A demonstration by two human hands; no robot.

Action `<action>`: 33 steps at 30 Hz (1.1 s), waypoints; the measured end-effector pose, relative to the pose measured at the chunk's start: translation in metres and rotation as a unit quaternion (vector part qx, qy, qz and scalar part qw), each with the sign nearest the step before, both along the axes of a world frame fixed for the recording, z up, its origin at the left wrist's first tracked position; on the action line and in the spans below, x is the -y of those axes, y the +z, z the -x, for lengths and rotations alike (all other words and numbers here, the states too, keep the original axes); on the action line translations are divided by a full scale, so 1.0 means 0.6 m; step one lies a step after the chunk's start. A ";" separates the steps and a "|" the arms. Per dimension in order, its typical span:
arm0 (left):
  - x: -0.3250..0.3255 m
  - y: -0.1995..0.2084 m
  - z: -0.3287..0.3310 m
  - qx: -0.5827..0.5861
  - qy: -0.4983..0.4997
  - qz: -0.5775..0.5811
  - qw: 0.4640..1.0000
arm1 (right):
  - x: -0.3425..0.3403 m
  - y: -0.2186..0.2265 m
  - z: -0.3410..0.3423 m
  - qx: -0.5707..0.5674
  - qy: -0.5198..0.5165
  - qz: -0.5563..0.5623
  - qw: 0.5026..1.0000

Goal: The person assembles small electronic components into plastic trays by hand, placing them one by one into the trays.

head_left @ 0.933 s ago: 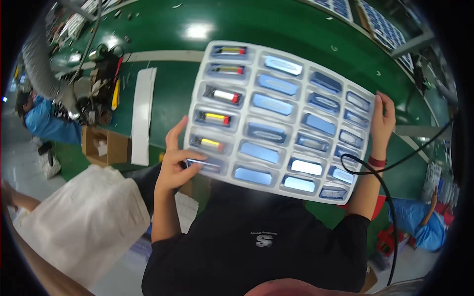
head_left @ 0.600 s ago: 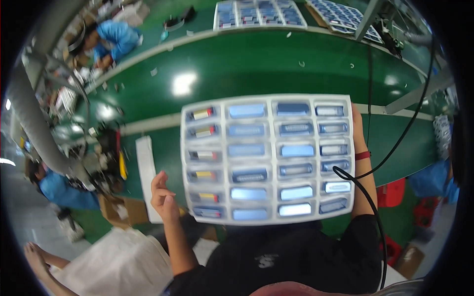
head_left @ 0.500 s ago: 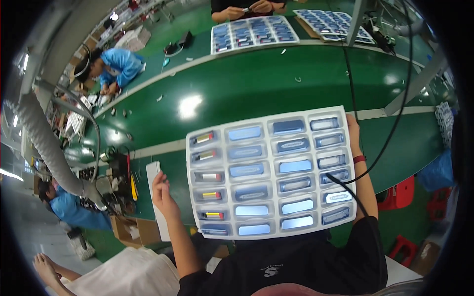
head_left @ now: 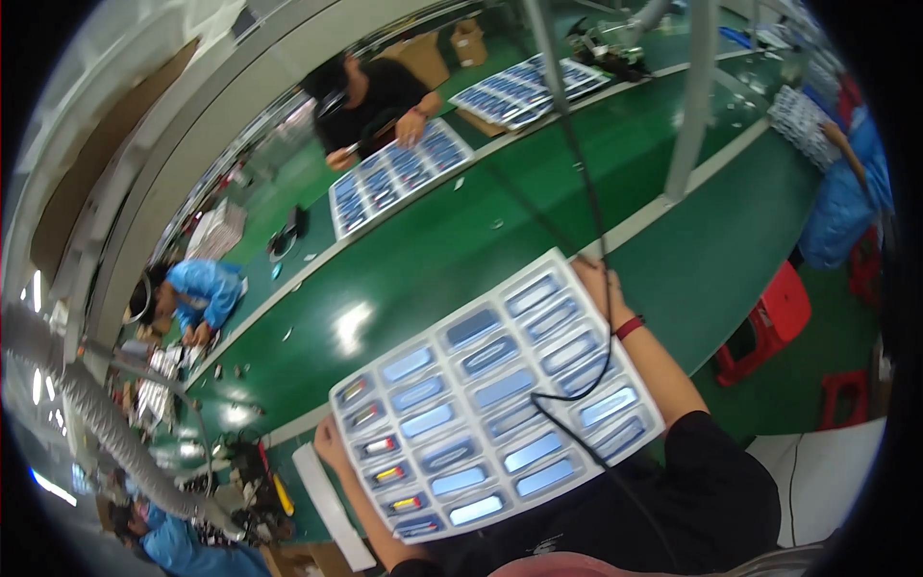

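I hold a white plastic compartment tray [head_left: 439, 352], tilted up at its right end, in front of my body. Rows of flat blue, shiny pieces [head_left: 426, 419] fill most of its pockets. Smaller pieces with yellow, red and white parts [head_left: 388, 474] lie in the left column. My right hand [head_left: 598, 286] grips the upper right edge, its fingers partly hidden behind the tray. At the left edge, my left hand [head_left: 330, 444] closes against the rim, its fingertips partly out of sight. A black cable [head_left: 577, 394] hangs across the tray's right part.
Beyond the green bench [head_left: 452, 231], a person in black [head_left: 385, 96] works over another filled tray [head_left: 399, 178]. A metal post [head_left: 690, 125] stands at the right. A red stool [head_left: 769, 322] is beside the bench. A white strip [head_left: 332, 505] lies near my left arm.
My left hand, apart from the tray before, is now at its left edge. The tray has tilted, right end up, and sits lower left in view. The view itself has turned.
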State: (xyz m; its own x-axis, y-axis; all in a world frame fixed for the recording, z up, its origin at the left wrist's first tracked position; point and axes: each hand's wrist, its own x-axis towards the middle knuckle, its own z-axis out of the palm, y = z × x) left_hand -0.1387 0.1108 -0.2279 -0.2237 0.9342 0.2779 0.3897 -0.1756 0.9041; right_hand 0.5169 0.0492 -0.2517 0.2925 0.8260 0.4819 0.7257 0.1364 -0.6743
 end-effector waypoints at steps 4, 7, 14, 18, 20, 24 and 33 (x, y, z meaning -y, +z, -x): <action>0.001 -0.006 -0.054 0.067 -0.040 -0.004 0.997 | 0.004 0.117 0.129 0.030 -0.044 0.099 0.994; -0.016 -0.015 -0.188 0.214 -0.114 -0.011 0.970 | 0.015 0.103 0.107 0.078 -0.009 0.064 0.995; 0.094 0.019 -0.172 0.453 -0.123 0.008 0.883 | 0.034 0.117 0.095 0.083 -0.009 0.081 0.993; 0.157 0.095 -0.069 0.548 -0.099 0.003 0.831 | 0.026 0.128 0.113 0.046 -0.012 0.066 0.997; 0.163 0.124 -0.053 0.598 -0.105 0.020 0.794 | 0.023 0.082 0.079 0.058 -0.044 -0.048 0.996; 0.205 0.178 0.048 0.682 -0.067 0.032 0.728 | 0.023 0.092 0.090 0.037 -0.005 0.013 0.999; 0.249 0.313 0.211 0.849 0.029 0.063 0.524 | 0.006 0.091 0.076 -0.107 -0.006 0.023 0.994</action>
